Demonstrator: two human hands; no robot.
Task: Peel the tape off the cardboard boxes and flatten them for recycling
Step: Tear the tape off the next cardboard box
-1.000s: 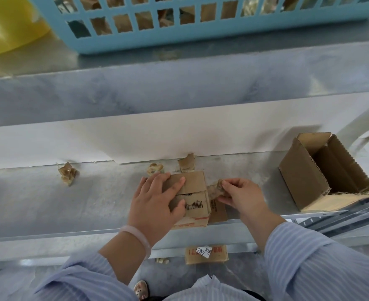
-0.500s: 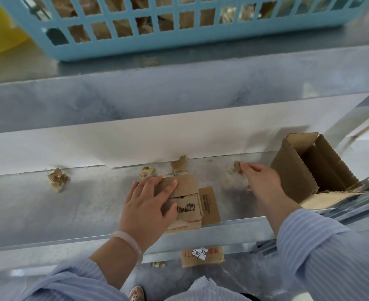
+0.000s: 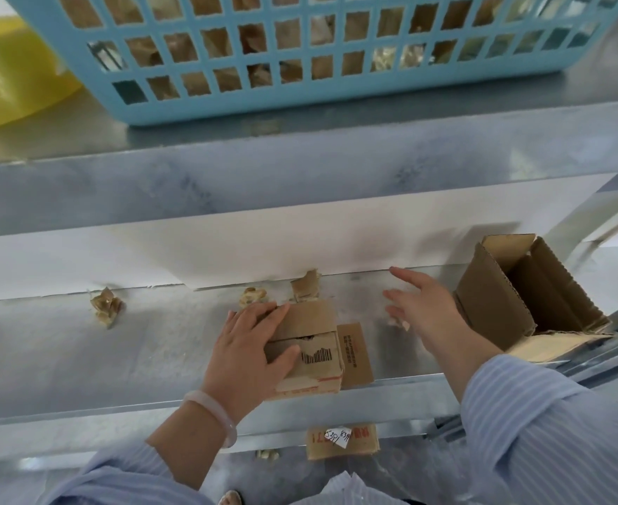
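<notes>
A small, partly crushed cardboard box (image 3: 311, 344) with a barcode lies near the front edge of the metal shelf (image 3: 118, 359). My left hand (image 3: 249, 344) holds it, fingers over its far flap and thumb on the barcode face. My right hand (image 3: 424, 308) hovers open with spread fingers between that box and a larger open-topped cardboard box (image 3: 493, 304) at the right. A small tape scrap (image 3: 396, 322) lies on the shelf under its fingers. A flat cardboard flap (image 3: 354, 351) sticks out at the small box's right side.
Crumpled tape wads (image 3: 107, 306) (image 3: 252, 295) and a torn cardboard bit (image 3: 305, 284) lie along the white back panel (image 3: 191, 256). A blue slotted basket (image 3: 300, 100) of scraps and a yellow bag (image 3: 8, 67) sit on the upper shelf. A flattened box (image 3: 342, 441) lies below.
My right hand pulled a tape piece off the small box, carried it right and back along the shelf, let it go and now hovers open. My left hand stayed on the box.
</notes>
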